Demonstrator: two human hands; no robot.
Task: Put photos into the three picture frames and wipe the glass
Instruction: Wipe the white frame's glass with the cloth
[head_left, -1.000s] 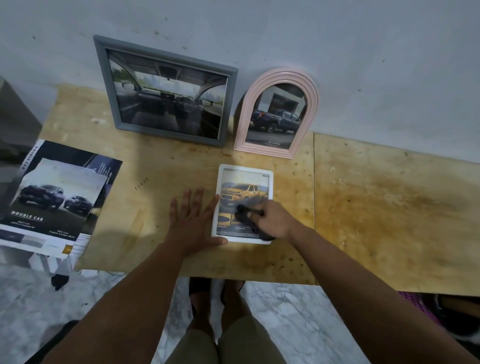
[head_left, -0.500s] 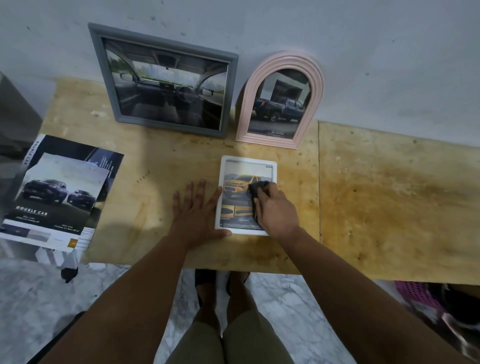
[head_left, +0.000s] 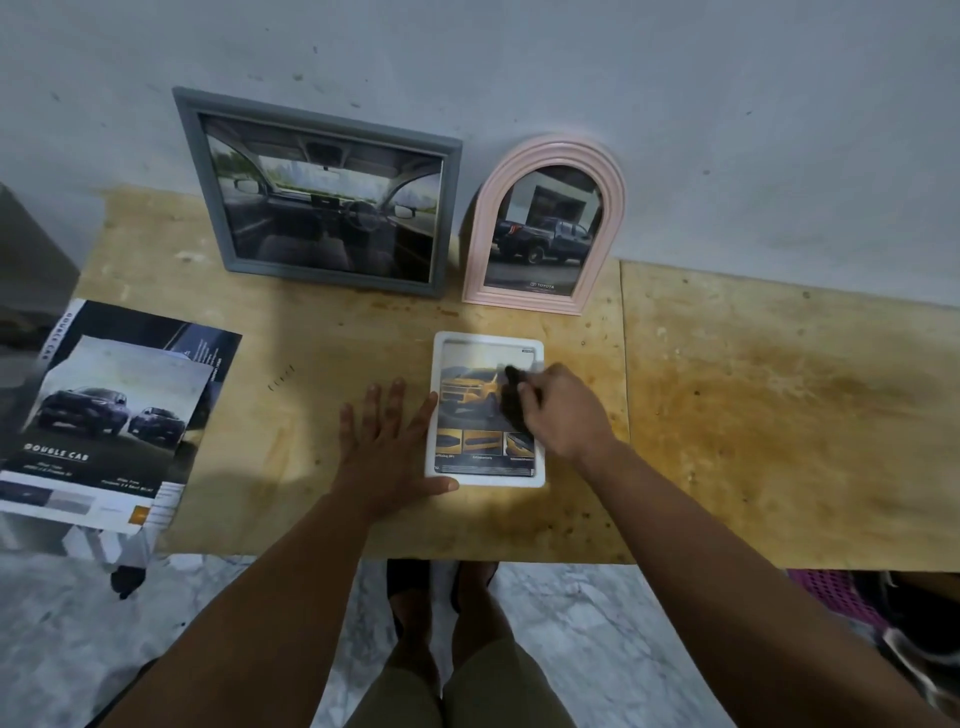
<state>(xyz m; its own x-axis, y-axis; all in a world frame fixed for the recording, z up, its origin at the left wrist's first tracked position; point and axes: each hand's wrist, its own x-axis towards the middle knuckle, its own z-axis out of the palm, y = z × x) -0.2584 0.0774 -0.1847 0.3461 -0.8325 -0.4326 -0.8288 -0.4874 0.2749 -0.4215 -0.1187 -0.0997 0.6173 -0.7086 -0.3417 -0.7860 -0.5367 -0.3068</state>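
Observation:
A small white frame (head_left: 487, 480) lies flat on the wooden table (head_left: 779, 415), holding a photo of a yellow truck. My right hand (head_left: 563, 410) grips a dark cloth (head_left: 511, 400) and presses it on the upper right of the glass. Flat on the table, my left hand (head_left: 387, 447) has its fingers spread, the thumb against the frame's lower left edge. A grey rectangular frame (head_left: 324, 111) with a car-interior photo and a pink arched frame (head_left: 618, 208) with a dark pickup photo lean against the wall behind.
Car brochures (head_left: 109, 415) lie at the table's left end, overhanging the front edge. A grey box (head_left: 31, 260) stands at the far left. A purple basket (head_left: 836, 597) sits under the table on the right. My feet (head_left: 441, 587) stand on the marble floor.
My right hand has swept the cloth from the lower middle of the glass up to its upper right. The left hand has stayed flat beside the white frame.

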